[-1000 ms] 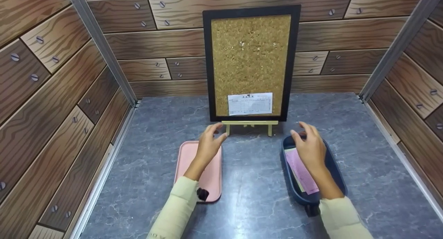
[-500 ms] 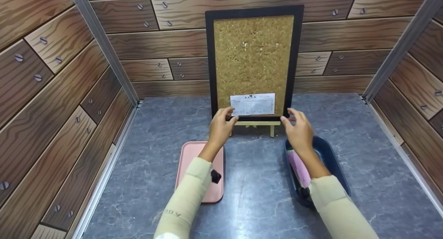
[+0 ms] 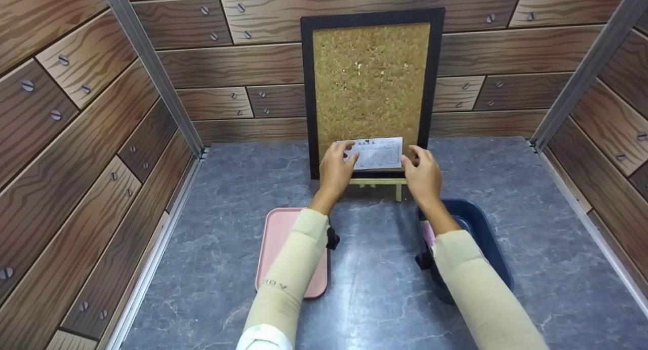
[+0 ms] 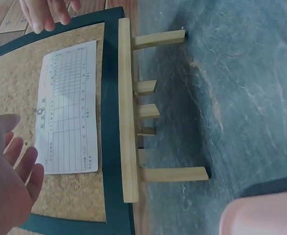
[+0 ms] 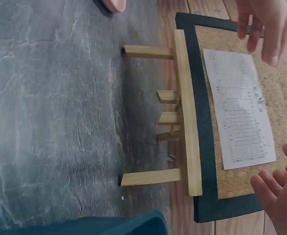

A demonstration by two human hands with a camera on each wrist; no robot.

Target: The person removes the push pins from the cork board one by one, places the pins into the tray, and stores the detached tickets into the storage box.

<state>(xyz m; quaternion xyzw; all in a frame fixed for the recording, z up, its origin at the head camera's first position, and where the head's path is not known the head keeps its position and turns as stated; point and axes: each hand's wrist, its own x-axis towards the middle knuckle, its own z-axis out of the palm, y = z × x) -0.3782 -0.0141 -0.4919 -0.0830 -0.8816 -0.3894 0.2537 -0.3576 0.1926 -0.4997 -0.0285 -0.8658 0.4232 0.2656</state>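
A white printed sheet with a table grid hangs low on a black-framed corkboard. A small pin sits at its top edge. In the head view my left hand is at the sheet's left side, fingers loosely bent, covering its left edge. My right hand is just off the right side, thumb and fingers spread apart. Both wrist views show the left hand and the right hand with nothing between their fingers. Whether the left fingertips touch the sheet I cannot tell.
The board stands on a small wooden easel. A pink tray lies under the left forearm. Beneath the right forearm is a dark blue bin with pink paper inside. Wood-patterned walls enclose the grey tabletop.
Both hands have moved forward and inward, from above the pink tray and blue bin to either side of the pinned sheet. The sheet has stayed in place.
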